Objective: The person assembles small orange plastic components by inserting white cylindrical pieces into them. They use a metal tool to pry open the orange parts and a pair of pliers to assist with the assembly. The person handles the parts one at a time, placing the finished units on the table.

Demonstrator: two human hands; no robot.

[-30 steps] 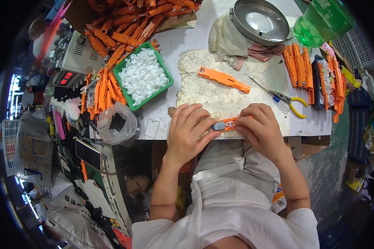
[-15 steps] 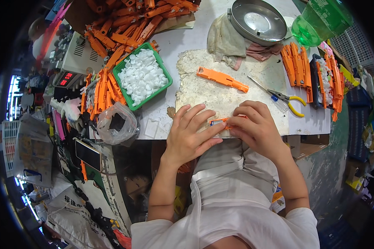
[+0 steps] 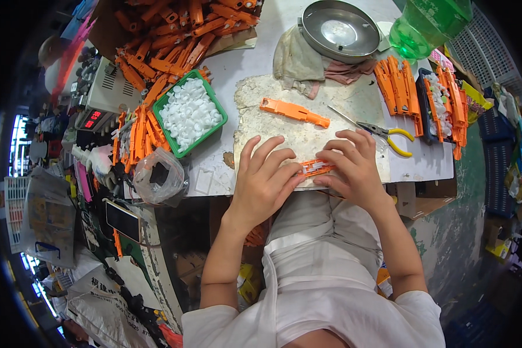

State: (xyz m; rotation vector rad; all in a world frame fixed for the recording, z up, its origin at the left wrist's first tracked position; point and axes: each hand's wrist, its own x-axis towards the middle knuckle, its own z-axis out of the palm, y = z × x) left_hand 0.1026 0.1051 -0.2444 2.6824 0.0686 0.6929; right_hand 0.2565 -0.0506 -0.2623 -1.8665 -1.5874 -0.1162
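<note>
Both hands, left hand [image 3: 265,184] and right hand [image 3: 354,168], now pinch the orange part [image 3: 317,168] mid-frame (fingers shifted slightly), so fitting continues.

Just one view here, a head-worn fisheye looking almost straight down over the person's lap and the near edge of the worktable [image 3: 272,52]. It's pretty close: both forearms come in from the bottom, and everything past the fingers [image 3: 275,159] curves away toward the dark rim. No second view to overlap with.
</note>
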